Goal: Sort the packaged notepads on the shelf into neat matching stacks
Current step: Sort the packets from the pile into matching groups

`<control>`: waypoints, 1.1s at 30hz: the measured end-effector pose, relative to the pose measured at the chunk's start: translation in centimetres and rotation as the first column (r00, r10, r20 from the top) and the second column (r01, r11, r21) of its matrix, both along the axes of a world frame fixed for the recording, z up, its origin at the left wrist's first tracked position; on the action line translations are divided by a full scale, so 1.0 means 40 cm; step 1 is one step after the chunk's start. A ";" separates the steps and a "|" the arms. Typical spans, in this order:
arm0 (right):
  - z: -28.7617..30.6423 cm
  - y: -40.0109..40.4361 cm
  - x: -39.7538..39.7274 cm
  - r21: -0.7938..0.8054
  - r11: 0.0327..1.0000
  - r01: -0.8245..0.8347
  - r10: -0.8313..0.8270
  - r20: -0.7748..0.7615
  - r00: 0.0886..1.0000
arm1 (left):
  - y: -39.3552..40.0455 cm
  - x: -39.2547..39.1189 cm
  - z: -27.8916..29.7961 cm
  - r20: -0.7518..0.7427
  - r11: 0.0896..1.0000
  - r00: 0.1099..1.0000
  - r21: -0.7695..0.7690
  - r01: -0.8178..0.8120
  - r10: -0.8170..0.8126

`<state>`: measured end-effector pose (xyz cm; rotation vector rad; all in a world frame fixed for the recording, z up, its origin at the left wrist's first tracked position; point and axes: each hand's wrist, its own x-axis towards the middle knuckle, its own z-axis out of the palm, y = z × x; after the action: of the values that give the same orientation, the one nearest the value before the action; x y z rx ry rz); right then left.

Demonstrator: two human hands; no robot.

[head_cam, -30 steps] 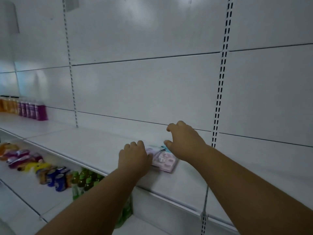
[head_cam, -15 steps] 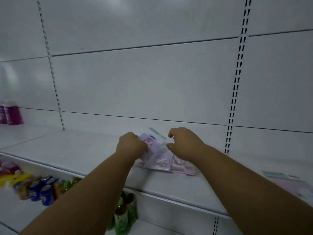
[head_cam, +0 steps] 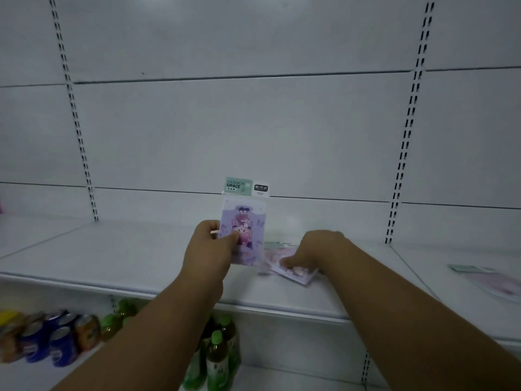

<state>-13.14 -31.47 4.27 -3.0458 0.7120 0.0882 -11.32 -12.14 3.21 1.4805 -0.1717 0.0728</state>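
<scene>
Notepad [head_cam: 244,225], glossy flat rectangle, upright in left hand [head_cam: 210,251].

One packaged notepad [head_cam: 244,224] stands upright above the shelf [head_cam: 112,258], pinched at its lower left edge: a clear sleeve over a lilac cover with a cartoon figure, topped by a mint-green header card (printed "FASHION GRACE"). Just to its right a small heap of similar pink-and-lilac notepads [head_cam: 290,270] lies flat and askew on the shelf. Another pack [head_cam: 487,280] lies flat well apart, far right.
</scene>
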 end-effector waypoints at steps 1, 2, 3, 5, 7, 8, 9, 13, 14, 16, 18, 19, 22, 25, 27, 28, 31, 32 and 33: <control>0.000 0.005 0.001 0.009 1.000 0.015 -0.015 -0.013 1.000 | 0.006 0.000 -0.003 0.005 1.000 1.000 0.007 0.015 -0.015; -0.002 0.007 0.002 0.019 1.000 0.025 -0.025 -0.007 1.000 | 0.010 -0.002 -0.006 0.011 0.999 1.000 0.017 0.028 -0.029; -0.003 0.010 0.001 0.028 0.999 0.030 -0.030 0.022 0.999 | 0.014 -0.002 -0.010 0.017 0.999 0.999 0.022 0.038 -0.038; -0.005 0.017 -0.004 0.036 0.999 0.039 -0.043 0.108 0.993 | 0.020 -0.002 -0.015 0.021 0.999 0.999 0.019 0.048 -0.049; -0.007 0.027 -0.010 0.085 0.996 0.029 -0.044 0.184 0.982 | 0.022 -0.001 -0.017 0.009 0.999 0.999 0.000 0.052 -0.052; -0.009 0.033 -0.011 0.125 0.992 0.023 -0.050 0.216 0.975 | 0.022 -0.002 -0.017 0.005 0.998 0.998 -0.009 0.056 -0.056; -0.009 0.040 -0.014 0.153 0.988 0.019 -0.056 0.246 0.968 | 0.021 -0.003 -0.017 0.000 0.998 0.998 -0.011 0.060 -0.060; -0.023 0.049 -0.019 0.217 0.976 0.014 -0.079 0.294 0.953 | 0.020 -0.008 -0.014 0.009 0.996 0.997 -0.009 0.083 -0.083; -0.028 0.048 -0.019 0.275 0.961 -0.001 -0.096 0.341 0.935 | 0.021 -0.010 -0.014 0.011 0.996 0.996 -0.012 0.089 -0.089; -0.033 0.045 -0.019 0.413 0.908 -0.075 -0.151 0.488 0.860 | 0.022 -0.013 -0.015 0.010 0.995 0.995 -0.009 0.096 -0.096; -0.032 0.044 -0.031 0.534 0.824 -0.190 -0.224 0.614 0.757 | 0.019 -0.018 -0.018 0.009 0.994 0.994 -0.018 0.105 -0.105; -0.026 0.042 -0.039 0.561 0.793 -0.238 -0.253 0.658 0.709 | 0.015 -0.021 -0.020 0.007 0.993 0.993 -0.029 0.114 -0.114; 0.002 0.024 -0.083 0.547 0.785 -0.291 -0.295 0.744 0.600 | -0.004 -0.040 -0.013 -0.002 0.982 0.985 -0.088 0.170 -0.171; 0.037 -0.011 -0.150 0.607 0.717 -0.343 -0.385 0.755 0.531 | -0.048 -0.066 0.006 0.030 0.960 0.967 -0.117 0.253 -0.252; 0.056 -0.048 -0.200 0.667 0.643 -0.377 -0.471 0.732 0.492 | -0.093 -0.091 0.018 0.044 0.945 0.953 -0.127 0.303 -0.300; 0.062 -0.073 -0.223 0.693 0.612 -0.381 -0.513 0.715 0.476 | -0.120 -0.105 0.022 0.046 0.938 0.947 -0.134 0.320 -0.317; 0.076 -0.159 -0.307 0.728 0.572 -0.377 -0.586 0.685 0.433 | -0.218 -0.157 0.030 0.042 0.911 0.927 -0.175 0.374 -0.373; 0.078 -0.192 -0.340 0.733 0.577 -0.362 -0.598 0.680 0.425 | -0.255 -0.176 0.032 0.037 0.897 0.917 -0.194 0.396 -0.397; 0.078 -0.228 -0.376 0.732 0.593 -0.336 -0.601 0.680 0.420 | -0.295 -0.197 0.031 0.035 0.885 0.907 -0.207 0.418 -0.420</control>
<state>-28.17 -40.61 7.38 -1.6274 0.5599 -0.9352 -19.21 -23.94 4.45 1.2043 -0.4599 -0.2615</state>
